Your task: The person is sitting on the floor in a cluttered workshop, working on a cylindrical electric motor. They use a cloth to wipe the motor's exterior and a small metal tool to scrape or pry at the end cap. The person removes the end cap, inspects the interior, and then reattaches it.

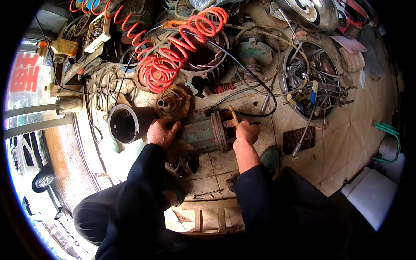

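A green, worn metal cylinder point(195, 135) with a flanged end lies on its side between my hands. My left hand point(161, 132) grips its left end with curled fingers. At the flanged right end, my right hand point(245, 134) is closed on a rusty orange-brown tool point(231, 113), whose exact type I cannot make out. Left of the cylinder lies an open, dark metal housing point(121, 124). Behind my left hand sits a rusty hub point(173, 102).
Red coiled hose point(160, 76) and black cable cross the back. A wheel rim full of tools point(312, 80) stands right, near a dark tray point(299, 141). A white container point(367, 195) is at lower right. A white car point(30, 160) shows outside, left.
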A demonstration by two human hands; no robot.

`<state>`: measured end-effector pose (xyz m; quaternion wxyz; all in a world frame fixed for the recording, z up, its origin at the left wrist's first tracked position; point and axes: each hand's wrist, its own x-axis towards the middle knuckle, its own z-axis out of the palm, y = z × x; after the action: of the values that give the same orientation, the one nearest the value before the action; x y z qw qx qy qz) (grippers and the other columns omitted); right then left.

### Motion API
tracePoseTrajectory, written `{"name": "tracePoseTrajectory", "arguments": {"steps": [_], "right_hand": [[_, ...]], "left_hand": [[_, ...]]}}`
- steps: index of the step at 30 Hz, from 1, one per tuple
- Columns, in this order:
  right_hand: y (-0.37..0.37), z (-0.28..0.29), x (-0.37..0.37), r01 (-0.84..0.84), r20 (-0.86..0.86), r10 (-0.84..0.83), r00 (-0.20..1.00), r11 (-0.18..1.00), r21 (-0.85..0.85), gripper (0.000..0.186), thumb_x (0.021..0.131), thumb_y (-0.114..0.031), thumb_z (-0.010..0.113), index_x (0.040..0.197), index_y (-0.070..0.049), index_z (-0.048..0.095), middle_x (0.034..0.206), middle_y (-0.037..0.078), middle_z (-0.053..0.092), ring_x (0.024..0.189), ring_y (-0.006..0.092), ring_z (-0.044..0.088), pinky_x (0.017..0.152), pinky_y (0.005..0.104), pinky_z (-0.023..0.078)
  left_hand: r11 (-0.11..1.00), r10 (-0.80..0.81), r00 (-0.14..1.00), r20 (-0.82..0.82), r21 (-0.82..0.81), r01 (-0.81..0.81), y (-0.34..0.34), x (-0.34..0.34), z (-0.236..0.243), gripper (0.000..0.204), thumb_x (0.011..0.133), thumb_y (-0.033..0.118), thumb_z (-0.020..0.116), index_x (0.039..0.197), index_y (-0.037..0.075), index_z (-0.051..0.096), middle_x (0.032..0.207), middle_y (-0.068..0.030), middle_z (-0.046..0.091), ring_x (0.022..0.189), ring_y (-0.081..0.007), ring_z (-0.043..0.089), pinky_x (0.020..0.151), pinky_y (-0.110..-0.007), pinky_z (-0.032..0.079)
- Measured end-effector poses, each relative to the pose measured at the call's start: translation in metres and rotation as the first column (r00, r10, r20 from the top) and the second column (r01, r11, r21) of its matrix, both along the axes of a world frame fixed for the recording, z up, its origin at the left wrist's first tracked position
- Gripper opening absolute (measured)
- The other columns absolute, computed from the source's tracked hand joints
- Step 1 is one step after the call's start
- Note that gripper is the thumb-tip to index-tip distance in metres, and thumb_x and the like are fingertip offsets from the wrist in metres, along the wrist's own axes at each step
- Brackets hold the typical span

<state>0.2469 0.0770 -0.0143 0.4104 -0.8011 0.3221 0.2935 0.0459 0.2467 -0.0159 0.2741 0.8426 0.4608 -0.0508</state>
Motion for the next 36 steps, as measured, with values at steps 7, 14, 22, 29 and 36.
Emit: {"name": "tracePoseTrajectory", "arguments": {"steps": [7,14,22,29,36], "right_hand": [[0.002,0.007,0.0,0.003,-0.009,-0.003,1.0,1.0,0.006,0.04,0.098,-0.016,0.058,0.117,0.019,0.057,0.126,0.035,0.061,0.113,0.0418,0.066,0.089,0.0474,0.055],[0.003,0.005,-0.001,0.026,-0.007,-0.026,1.0,0.999,0.026,0.039,0.097,-0.016,0.058,0.115,0.019,0.058,0.123,0.033,0.064,0.108,0.0404,0.068,0.086,0.0473,0.053],[0.001,-0.004,-0.001,0.039,0.008,-0.039,0.999,0.999,0.013,0.037,0.096,-0.015,0.058,0.112,0.019,0.06,0.12,0.033,0.065,0.107,0.0403,0.068,0.085,0.0468,0.054],[0.001,-0.003,-0.001,0.021,0.008,-0.021,1.0,1.0,0.015,0.036,0.095,-0.013,0.058,0.11,0.019,0.06,0.119,0.034,0.065,0.106,0.0395,0.069,0.085,0.0451,0.054],[0.001,0.001,-0.001,0.011,-0.028,-0.011,1.0,1.0,0.014,0.039,0.099,-0.015,0.057,0.116,0.02,0.056,0.123,0.034,0.063,0.107,0.039,0.068,0.084,0.0475,0.054]], "left_hand": [[1.0,0.001,1.0,-0.024,-0.003,-0.001,0.001,-0.003,-0.001,0.042,0.085,0.046,0.072,0.102,0.009,0.079,0.103,-0.0164,0.074,0.104,-0.0349,0.067,0.09,-0.045,0.054],[1.0,-0.009,1.0,-0.022,-0.006,0.008,0.002,-0.004,-0.002,0.044,0.086,0.048,0.07,0.102,0.008,0.078,0.103,-0.0156,0.074,0.104,-0.0354,0.067,0.09,-0.046,0.054],[1.0,-0.015,1.0,-0.022,0.002,0.015,0.0,-0.002,0.0,0.044,0.086,0.048,0.07,0.101,0.008,0.078,0.102,-0.017,0.074,0.103,-0.036,0.067,0.09,-0.046,0.053],[1.0,-0.014,1.0,-0.017,0.004,0.014,0.001,-0.003,-0.001,0.042,0.086,0.047,0.07,0.101,0.009,0.079,0.101,-0.0173,0.073,0.104,-0.0357,0.066,0.091,-0.046,0.053],[1.0,0.005,1.0,-0.024,-0.016,-0.005,-0.001,0.0,0.002,0.039,0.087,0.043,0.071,0.102,0.008,0.079,0.102,-0.0179,0.074,0.101,-0.0353,0.068,0.09,-0.044,0.054]]}}
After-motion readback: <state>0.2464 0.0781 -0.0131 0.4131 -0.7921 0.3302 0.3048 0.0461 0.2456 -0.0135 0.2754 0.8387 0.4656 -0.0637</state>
